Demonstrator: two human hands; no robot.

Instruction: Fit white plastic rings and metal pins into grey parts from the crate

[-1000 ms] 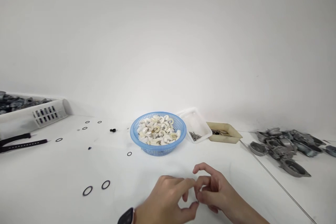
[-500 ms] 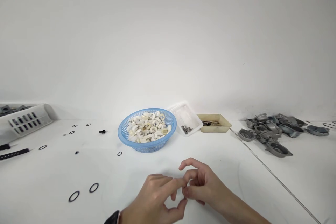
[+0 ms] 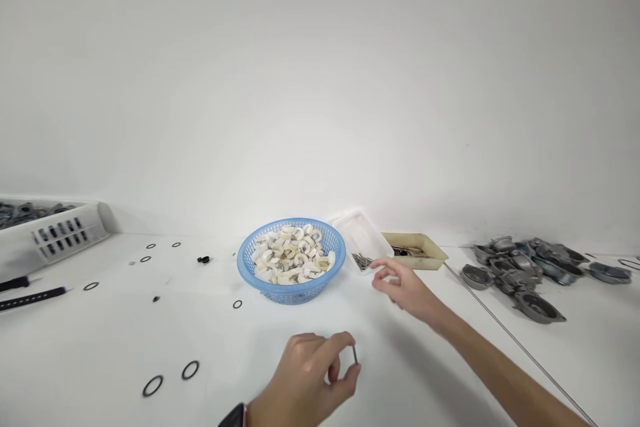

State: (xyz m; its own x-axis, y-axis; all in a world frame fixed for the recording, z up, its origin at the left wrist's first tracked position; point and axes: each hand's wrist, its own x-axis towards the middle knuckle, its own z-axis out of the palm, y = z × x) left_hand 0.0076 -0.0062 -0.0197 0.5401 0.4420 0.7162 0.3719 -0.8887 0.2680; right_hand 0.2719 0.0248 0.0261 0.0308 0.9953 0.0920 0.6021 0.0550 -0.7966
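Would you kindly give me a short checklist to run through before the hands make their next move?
1. Left hand gripping the metal pin between thumb and index finger: ok.
2. Right hand beside the white tray: ok.
3. Loose pins lying in that tray: ok.
4. Right hand holding nothing: cannot tell.
5. Blue basket upright, with white pieces inside: ok.
6. Black rings all contained: not ok, several lie on the table.

No text, label, brand, number or sign can be read anywhere in view.
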